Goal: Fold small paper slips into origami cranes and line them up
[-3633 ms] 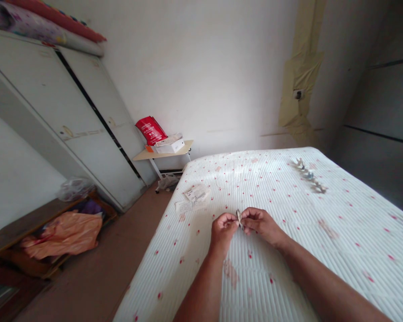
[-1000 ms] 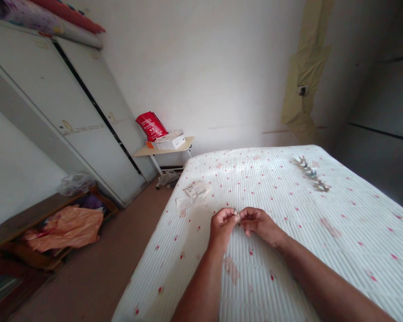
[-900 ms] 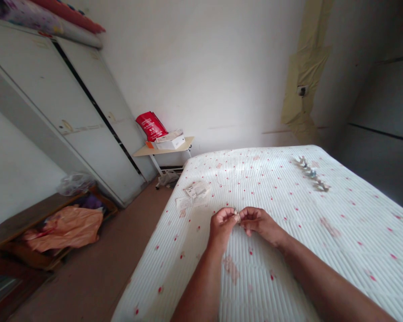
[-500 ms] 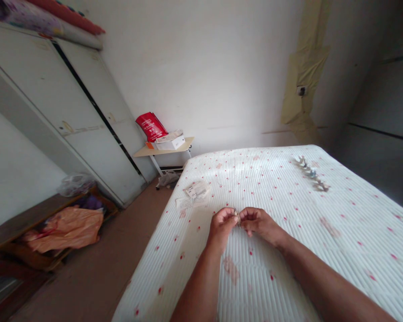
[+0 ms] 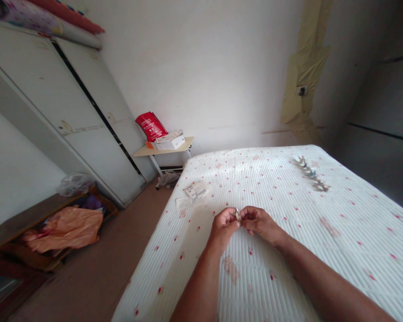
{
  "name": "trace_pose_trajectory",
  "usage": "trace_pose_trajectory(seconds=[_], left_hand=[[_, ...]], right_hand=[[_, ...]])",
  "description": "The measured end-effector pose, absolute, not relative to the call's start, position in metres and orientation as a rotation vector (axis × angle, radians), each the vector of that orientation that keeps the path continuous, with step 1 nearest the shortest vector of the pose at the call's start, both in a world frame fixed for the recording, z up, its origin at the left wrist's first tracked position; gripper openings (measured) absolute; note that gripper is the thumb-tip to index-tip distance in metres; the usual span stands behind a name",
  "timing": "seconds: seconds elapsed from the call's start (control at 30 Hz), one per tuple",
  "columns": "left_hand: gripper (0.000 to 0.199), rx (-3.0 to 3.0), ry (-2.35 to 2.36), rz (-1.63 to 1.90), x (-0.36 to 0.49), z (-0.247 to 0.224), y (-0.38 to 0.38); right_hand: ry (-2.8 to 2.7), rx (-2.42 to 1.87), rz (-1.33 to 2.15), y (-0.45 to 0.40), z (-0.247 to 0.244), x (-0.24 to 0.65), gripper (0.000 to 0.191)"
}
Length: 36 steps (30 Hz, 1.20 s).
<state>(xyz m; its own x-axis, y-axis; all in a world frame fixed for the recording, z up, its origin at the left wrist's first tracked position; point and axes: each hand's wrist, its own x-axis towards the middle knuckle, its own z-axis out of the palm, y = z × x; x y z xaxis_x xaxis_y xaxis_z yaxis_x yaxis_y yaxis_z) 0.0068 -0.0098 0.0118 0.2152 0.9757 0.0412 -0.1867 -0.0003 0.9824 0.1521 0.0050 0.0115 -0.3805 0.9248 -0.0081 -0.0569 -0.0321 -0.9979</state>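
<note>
Both hands meet over the middle of the bed, fingertips pinched around a small folded piece of paper (image 5: 237, 215), whitish with darker marks. My left hand (image 5: 224, 222) grips it from the left side with thumb and fingers. From the other side my right hand (image 5: 257, 220) pinches its edge, fingers curled. The fingers cover much of the piece. Flat printed paper pieces (image 5: 197, 190) lie beyond my left hand, overlapping. Farther off to the right, several small folded paper shapes (image 5: 311, 172) stand in a row.
The bed (image 5: 255, 179) has a white ribbed cover with red dots. Against the wall stands a small table (image 5: 143, 152) bearing a red bag (image 5: 151, 126) and a white box (image 5: 171, 142). A cabinet (image 5: 83, 120) and an orange plastic bag (image 5: 67, 228) are on the left.
The small folded paper has turned slightly between the fingertips, now showing a paler face. My left thumb has shifted a little to the right. Everything else stays put.
</note>
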Motion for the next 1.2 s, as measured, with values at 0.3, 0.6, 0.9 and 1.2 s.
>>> trace_pose_trajectory(seconds=[0.3,0.6,0.9,1.2], left_hand=[[0.042,1.342,1.005,1.125,0.006,0.003,-0.006],[0.056,1.173,0.911,1.081,0.006,0.013,-0.009],[0.051,1.173,0.818,1.009,0.002,0.016,-0.010],[0.051,1.206,0.930,1.022,0.004,0.015,-0.011]], right_hand=[[-1.459,-1.005,1.490,0.006,0.010,0.152,0.008],[-1.458,-0.907,1.590,0.005,0.014,0.154,0.016],[-1.470,-0.905,1.637,0.008,0.012,0.159,0.014],[-1.377,-0.887,1.750,0.009,0.012,0.162,0.016]])
